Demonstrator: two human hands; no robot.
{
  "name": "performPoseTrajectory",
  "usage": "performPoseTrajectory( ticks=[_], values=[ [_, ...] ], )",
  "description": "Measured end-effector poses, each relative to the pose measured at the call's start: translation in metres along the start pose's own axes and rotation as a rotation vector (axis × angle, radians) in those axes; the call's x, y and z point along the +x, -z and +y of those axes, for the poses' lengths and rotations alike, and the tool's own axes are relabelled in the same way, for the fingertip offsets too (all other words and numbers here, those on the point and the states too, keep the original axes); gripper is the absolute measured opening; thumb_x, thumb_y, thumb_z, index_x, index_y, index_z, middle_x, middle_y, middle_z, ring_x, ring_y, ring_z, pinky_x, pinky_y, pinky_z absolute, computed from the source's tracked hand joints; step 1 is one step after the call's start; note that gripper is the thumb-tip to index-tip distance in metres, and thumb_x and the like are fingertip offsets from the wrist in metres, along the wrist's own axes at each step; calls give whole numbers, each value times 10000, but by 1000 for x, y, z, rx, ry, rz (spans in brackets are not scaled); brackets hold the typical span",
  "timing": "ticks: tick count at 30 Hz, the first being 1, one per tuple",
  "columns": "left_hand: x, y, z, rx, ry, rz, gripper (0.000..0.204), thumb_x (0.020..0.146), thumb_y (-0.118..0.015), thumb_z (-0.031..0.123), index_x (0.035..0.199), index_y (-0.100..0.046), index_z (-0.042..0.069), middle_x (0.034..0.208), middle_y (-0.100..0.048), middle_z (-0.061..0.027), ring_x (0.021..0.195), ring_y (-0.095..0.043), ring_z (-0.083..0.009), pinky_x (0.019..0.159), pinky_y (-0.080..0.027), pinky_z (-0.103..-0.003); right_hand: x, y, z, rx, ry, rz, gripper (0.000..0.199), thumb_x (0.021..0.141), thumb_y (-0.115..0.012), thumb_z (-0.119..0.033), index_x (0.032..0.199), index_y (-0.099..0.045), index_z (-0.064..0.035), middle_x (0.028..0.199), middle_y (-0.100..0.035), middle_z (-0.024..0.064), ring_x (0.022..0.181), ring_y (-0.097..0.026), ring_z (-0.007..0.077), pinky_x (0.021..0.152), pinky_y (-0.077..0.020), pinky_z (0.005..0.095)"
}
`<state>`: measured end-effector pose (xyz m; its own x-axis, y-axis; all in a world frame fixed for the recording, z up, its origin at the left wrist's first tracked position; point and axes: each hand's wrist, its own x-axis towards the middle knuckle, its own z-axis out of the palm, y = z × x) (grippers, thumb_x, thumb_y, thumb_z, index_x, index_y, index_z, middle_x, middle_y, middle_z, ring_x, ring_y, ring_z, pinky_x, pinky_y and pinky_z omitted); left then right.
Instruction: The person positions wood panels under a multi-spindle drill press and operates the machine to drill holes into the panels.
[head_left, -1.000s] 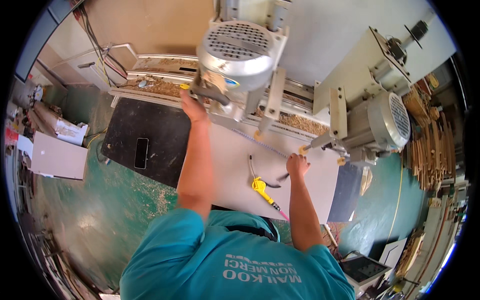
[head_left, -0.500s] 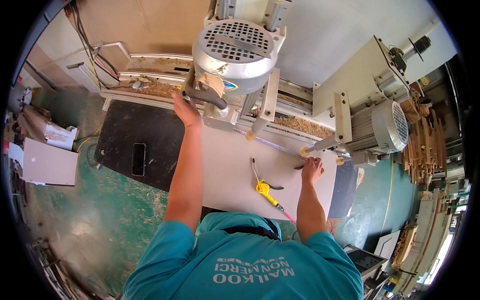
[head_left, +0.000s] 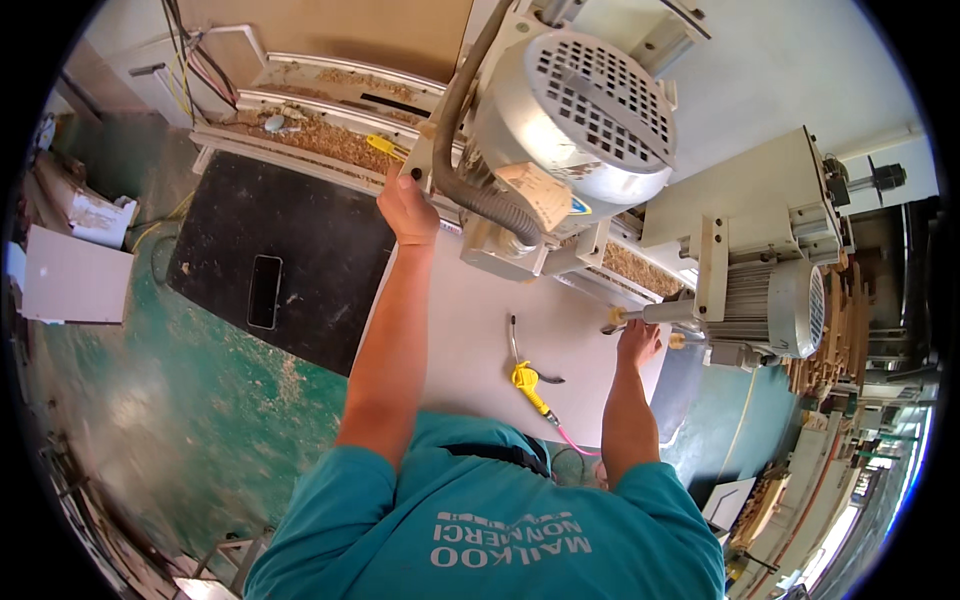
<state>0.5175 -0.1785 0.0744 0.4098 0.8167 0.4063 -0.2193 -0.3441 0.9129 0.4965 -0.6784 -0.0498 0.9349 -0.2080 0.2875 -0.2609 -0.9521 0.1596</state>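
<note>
L hand (head_left: 408, 212) by L motor (head_left: 540, 110), R hand (head_left: 637, 343) by R motor (head_left: 765, 298); can't tell if fingers grip. Air gun (head_left: 526, 380) on board (head_left: 465, 340), prob. so both hands are free.

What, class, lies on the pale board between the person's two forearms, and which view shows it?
A yellow air blow gun with a pink hose attached; the head view shows it on the pale board.

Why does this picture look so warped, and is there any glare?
Head view: straight edges bow toward the dark, rounded rim, as wide fisheye pictures do; head view: pale sheen on the green floor, bright highlights on the large silver motor; head view: yellow air blow gun reasonably sharp.
</note>
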Motion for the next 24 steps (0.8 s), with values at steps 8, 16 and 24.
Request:
performPoseTrajectory(
  ticks=[8, 16, 24],
  values=[
    [-4, 4, -2, -69, 0, -99, 685, 971, -298, 627, 824, -549, 7, 614, -479, -182, 556, -500, -390, 526, -364, -452, 11, 1, 7, 19, 6, -73, 367, 914, -541, -354, 1176, -646, -120, 1211, -611, 101, 1177, -525, 289, 916, -416, 504],
    [38, 46, -20, -338, 306, -634, 742, 940, -381, 673, 1148, -640, 9, 960, -683, -78, 872, -619, -191, 783, -476, -338, 5, 12, 9, 79, 25, -112, 307, 931, -549, -378, 1097, -672, -151, 1166, -615, 71, 1125, -547, 265, 904, -421, 490],
    [47, 63, -17, -432, 264, -931, 915, 880, -494, 734, 1435, -447, 8, 1371, -542, -91, 1290, -453, -185, 1095, -322, -349, 10, 4, 14, 64, 55, -110, 258, 918, -548, -384, 1012, -680, -183, 1139, -623, 46, 1112, -557, 273, 858, -441, 512]
  ],
)
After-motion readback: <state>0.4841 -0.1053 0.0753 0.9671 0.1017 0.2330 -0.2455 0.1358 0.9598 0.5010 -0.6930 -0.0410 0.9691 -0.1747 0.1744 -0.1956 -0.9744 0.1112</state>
